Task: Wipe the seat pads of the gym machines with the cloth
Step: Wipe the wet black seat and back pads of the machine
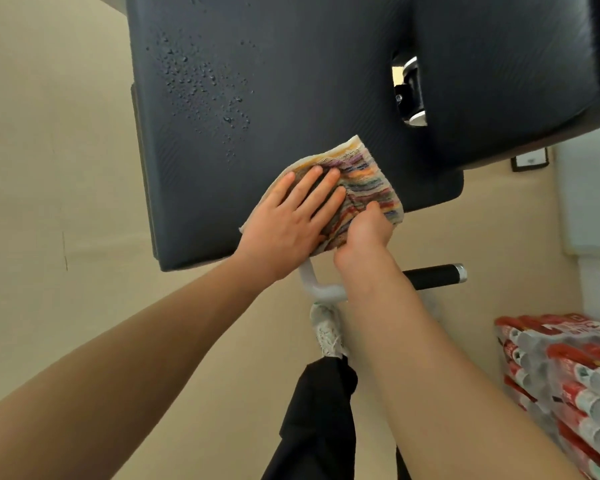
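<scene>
Left hand (284, 220) flat, fingers straight, pressing cloth (368, 174) onto seat pad (291, 81); right hand (364, 237) curled, pinching the cloth edge just beside it. Droplets (201, 81) beyond left fingertips: keep palm flat, sweep there

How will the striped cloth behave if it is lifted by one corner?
Probably floppy: the striped cloth lies limp and flat against the seat pad, so it should droop. Likely light: it looks thin beside the right hand gripping its edge. The droplets nearby may dampen it, making it cling.
</scene>
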`<state>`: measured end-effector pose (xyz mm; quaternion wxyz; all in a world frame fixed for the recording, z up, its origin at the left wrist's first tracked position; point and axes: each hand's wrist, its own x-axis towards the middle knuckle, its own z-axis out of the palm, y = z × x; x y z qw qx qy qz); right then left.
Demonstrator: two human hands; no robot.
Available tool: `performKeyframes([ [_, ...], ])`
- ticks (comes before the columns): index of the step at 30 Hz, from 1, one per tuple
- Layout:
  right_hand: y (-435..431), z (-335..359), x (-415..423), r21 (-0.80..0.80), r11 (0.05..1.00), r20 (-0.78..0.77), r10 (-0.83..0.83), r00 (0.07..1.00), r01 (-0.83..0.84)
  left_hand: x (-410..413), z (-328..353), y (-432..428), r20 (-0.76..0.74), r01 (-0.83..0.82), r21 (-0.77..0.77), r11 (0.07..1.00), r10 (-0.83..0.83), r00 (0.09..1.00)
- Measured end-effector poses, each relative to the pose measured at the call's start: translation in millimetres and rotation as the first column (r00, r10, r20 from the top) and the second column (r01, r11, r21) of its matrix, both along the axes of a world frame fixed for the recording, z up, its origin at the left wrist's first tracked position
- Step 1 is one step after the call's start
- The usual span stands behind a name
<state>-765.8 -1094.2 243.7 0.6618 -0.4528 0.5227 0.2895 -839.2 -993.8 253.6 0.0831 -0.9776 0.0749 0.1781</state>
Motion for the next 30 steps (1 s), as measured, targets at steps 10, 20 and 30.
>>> performKeyframes([
  [10, -45.6, 27.4, -15.3, -0.452, 0.695, 0.346, 0.714, 0.608, -0.559, -75.5, 1.6, -19.9, 0.169, -0.318, -0.115, 0.941, 0.334, 0.927],
  [20, -36.7, -15.2, 31.4, -0.991, 0.134, 0.133, 0.910, -0.394, -0.024, -14.5, 20.0, -139.7, -0.037, -0.788, -0.593, -0.165, 0.983, -0.177],
  [30, -56.3, -52.6, 47.3, -0.974, -0.152, -0.213, 0.343, -0.915, 0.170, 27.0, 37.6, -82.0, -0.941, 0.515, -0.325, -0.794, 0.215, -0.263],
])
